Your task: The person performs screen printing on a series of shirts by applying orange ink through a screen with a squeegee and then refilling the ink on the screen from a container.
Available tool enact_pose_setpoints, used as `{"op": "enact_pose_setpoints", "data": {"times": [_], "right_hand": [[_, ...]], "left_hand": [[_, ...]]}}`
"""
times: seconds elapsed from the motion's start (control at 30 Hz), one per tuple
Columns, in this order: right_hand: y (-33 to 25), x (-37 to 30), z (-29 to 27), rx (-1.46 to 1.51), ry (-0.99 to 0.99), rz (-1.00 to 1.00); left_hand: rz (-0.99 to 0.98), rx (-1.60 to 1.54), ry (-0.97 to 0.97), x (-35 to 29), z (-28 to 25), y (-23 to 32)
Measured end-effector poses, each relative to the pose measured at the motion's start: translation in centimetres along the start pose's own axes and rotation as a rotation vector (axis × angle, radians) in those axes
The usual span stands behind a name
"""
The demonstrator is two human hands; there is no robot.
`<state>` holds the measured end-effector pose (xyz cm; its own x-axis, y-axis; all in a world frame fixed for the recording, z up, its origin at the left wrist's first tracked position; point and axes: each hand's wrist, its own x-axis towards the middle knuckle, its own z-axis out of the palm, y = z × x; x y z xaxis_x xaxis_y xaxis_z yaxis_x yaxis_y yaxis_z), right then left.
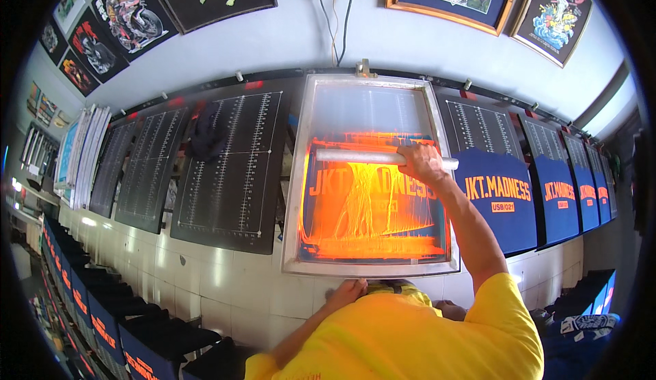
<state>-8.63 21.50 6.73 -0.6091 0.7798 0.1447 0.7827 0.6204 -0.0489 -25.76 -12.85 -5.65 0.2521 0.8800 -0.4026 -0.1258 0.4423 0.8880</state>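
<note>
My right hand is closed around the right part of a long pale squeegee. The squeegee lies crosswise over a screen printing frame with a pale metal rim. Bright orange ink covers much of the mesh below the squeegee, with thick streaks in the middle. Dark fabric and lettering show through the mesh. My left hand is low, close to the frame's front edge; its fingers are mostly hidden, and I cannot tell whether it touches the frame.
Dark printing boards with white ruled marks line the bench on the left. On the right, navy shirts with orange print cover more boards. Stacked screens stand at far left. Printed dark fabrics hang at lower left. A clamp sits behind the frame.
</note>
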Motion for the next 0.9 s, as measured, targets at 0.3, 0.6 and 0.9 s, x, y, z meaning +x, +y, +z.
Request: {"op": "enact_pose_setpoints", "data": {"times": [0.3, 0.6, 0.9], "right_hand": [[-4.5, -7.4, -2.6, 0.094, -0.036, -0.065], [-11.9, -20.9, -1.0, 0.094, 0.168, -0.089], [-13.2, -24.9, -0.2, 0.096, 0.031, -0.034]], "left_hand": [[0.027, 0.031, -0.01, 1.0, -0.2, -0.8], [-0.036, -0.007, -0.07, 1.1, -0.3, -0.4], [-0.098, 0.054, -0.107, -0.8, 1.0, 3.2]]}}
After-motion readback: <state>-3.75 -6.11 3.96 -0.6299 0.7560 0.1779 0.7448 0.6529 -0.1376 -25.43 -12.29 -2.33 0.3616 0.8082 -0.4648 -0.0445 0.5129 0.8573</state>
